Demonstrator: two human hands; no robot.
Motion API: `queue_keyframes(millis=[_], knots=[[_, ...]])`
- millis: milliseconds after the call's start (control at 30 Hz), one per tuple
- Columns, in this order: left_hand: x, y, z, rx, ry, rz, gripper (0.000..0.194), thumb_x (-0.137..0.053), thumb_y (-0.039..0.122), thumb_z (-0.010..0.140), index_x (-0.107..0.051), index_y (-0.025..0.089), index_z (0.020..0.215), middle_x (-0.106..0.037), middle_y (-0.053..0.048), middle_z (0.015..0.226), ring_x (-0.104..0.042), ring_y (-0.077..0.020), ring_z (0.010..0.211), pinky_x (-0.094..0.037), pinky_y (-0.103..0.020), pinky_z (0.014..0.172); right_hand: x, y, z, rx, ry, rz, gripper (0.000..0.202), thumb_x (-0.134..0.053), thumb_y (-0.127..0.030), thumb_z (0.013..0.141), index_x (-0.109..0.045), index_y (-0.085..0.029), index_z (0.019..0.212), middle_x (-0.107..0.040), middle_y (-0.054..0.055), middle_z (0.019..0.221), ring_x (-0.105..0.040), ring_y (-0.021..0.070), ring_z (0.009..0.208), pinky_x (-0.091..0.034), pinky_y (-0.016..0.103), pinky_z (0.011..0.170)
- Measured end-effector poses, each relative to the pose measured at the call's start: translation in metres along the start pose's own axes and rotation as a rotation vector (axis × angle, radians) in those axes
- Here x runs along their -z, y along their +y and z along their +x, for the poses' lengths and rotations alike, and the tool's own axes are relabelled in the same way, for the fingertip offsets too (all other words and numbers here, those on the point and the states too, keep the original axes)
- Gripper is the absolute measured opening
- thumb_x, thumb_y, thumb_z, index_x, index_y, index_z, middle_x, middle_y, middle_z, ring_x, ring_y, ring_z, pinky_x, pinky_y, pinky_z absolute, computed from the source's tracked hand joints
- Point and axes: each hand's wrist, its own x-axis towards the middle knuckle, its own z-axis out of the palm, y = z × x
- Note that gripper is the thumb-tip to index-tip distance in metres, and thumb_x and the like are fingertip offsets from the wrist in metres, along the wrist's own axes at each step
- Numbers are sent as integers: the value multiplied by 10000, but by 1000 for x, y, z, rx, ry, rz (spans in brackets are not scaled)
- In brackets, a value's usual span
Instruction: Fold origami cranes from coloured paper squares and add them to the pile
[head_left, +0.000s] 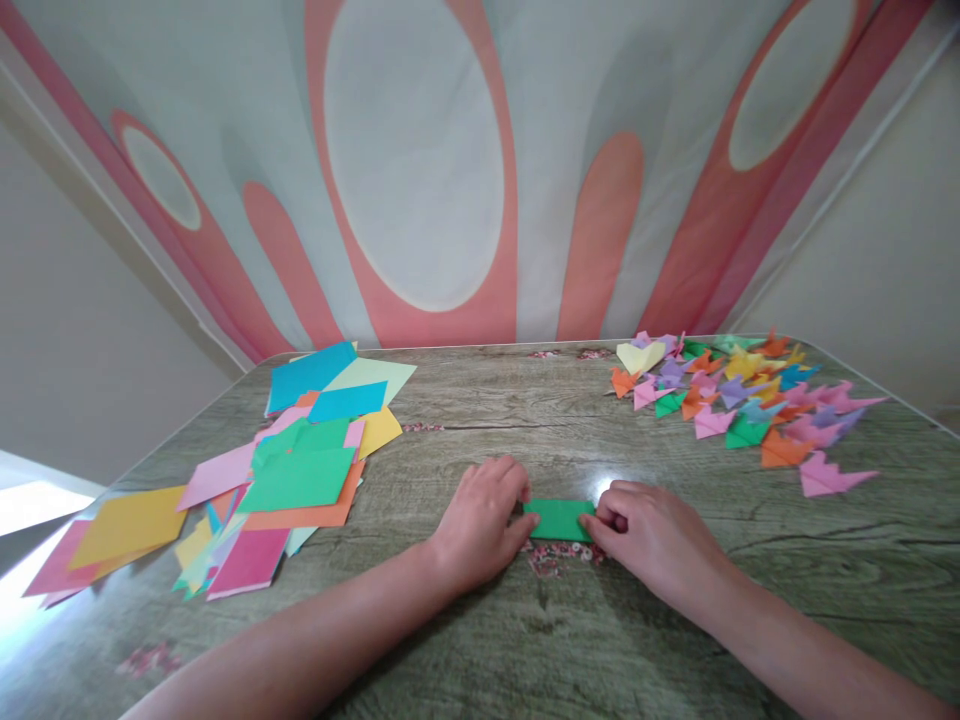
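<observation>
Hands: left [480,515], right [651,530] pressing green folded paper [559,520] ends, fingers curled.

Two hands [480,520], one green paper [559,520]

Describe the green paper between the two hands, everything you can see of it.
The green paper is a plain, matte sheet folded into a narrow rectangle, lying flat on the wood-grain table with its long side running left to right. No print or pattern shows on it. The left hand covers its left end, and the fingers of the right hand press on its right end, so both short edges are hidden. It lies near the table's front, apart from the other papers.
</observation>
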Motion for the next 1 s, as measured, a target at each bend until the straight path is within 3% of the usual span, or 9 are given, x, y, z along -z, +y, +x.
queue_keyframes(millis=[100,200,267,333,433,633,1000], knots=[[3,-1,0,-289,-75,17,235,-511,166,925,-594,227,1135,-640,-43,1165,-557,-206,1046,-368,-322,837,0,0,0,9,18,-8,289,-623,-279,842,-541,-213,572,-589,-14,622,-548,155,588,-332,287,556],[4,0,-1,-430,-128,116,246,-479,174,959,-590,216,1175,-662,-57,1129,-575,-199,1033,-361,-323,822,1,-3,-3,51,102,2,205,-633,-231,835,-545,-213,652,-588,-10,675,-548,162,623,-366,294,577],[4,2,-2,-456,-135,183,237,-474,192,971,-588,194,1179,-668,-74,1098,-583,-201,1018,-366,-323,816,1,-7,-7,183,153,28,94,-589,-163,864,-598,-207,780,-628,16,802,-580,177,743,-409,307,659],[5,4,-3,-471,-138,234,230,-459,193,979,-589,176,1169,-667,-77,1090,-587,-200,1010,-371,-322,809,1,-13,-12,370,161,38,168,-514,-98,899,-641,-201,934,-654,43,930,-588,190,870,-424,330,762],[4,5,-4,-483,-123,267,240,-446,201,989,-581,172,1185,-663,-72,1110,-589,-202,1013,-373,-327,800,0,-20,-17,521,176,-36,243,-464,-70,921,-660,-179,1011,-662,54,902,-577,197,866,-416,356,797],[3,0,-4,-458,-108,202,248,-466,194,977,-574,193,1200,-674,-65,1097,-595,-196,973,-367,-330,807,1,-21,-18,627,169,-233,221,-505,-69,895,-658,-150,1032,-633,42,839,-541,199,791,-398,362,741],[9,-6,0,-516,-152,149,334,-499,180,956,-576,293,1261,-650,-46,1186,-559,-203,1043,-351,-340,887,17,-20,-18,618,49,-392,110,-692,-129,793,-696,-197,879,-652,17,773,-560,206,751,-367,372,698]])
